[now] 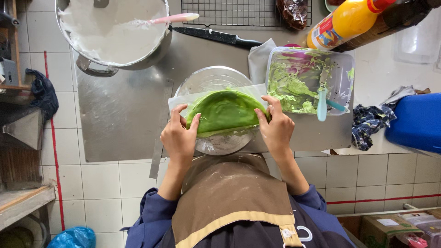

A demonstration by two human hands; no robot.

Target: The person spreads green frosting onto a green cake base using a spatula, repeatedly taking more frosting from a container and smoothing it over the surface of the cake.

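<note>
I'm looking down on a steel counter (119,115) set over a white tiled floor (105,183) with red lines. A green crepe (225,112) lies folded to a half-round over a glass bowl (216,82), its straight fold toward me and its long axis running left to right. My left hand (179,138) pinches its left end, grip pressed together; my right hand (275,128) pinches the right end. Just beside it on the right stands a plastic tub (342,78) of green cream. The bowl's near side is hidden under the crepe, and the big pot (115,32) is cut off at the top.
</note>
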